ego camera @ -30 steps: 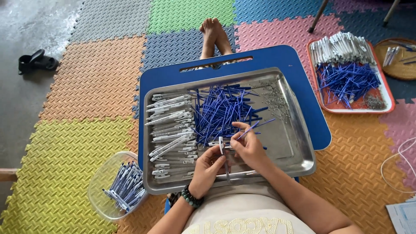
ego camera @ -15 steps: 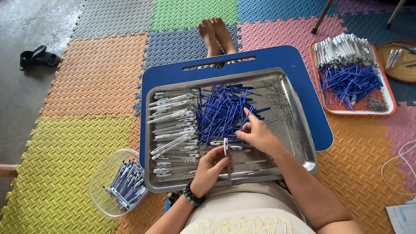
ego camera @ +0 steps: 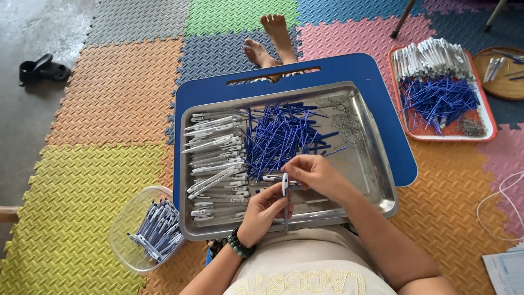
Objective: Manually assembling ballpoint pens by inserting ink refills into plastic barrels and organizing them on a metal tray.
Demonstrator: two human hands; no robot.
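Head view puts your left hand (ego camera: 266, 213) low over the near edge of the steel tray (ego camera: 376, 186), fingers wrapped around a white pen barrel (ego camera: 285, 192) that stands nearly upright, its open top end pointing away from your body. Your right hand (ego camera: 315, 173) sits just above and to the right of it, fingertips pinched together at the barrel's top; something thin seems to be held there, but whether it is a refill you cannot tell from this angle. So the barrel's long axis runs near to far, and the right hand is the one at its open end.

Just beyond your right hand lies the loose heap of blue refills (ego camera: 281, 134), mostly lined up near to far, well within that hand's reach. To the left of the heap, nearer your left hand, rows of white barrels (ego camera: 215, 158) lie crosswise. Small springs (ego camera: 344, 120) are scattered at the tray's far right. The tray rests on a blue lap board (ego camera: 382, 87). Off its near left corner sits a clear bowl (ego camera: 123, 229) holding assembled pens (ego camera: 155, 229). Well apart at far right, a red tray (ego camera: 488, 117) carries more parts.
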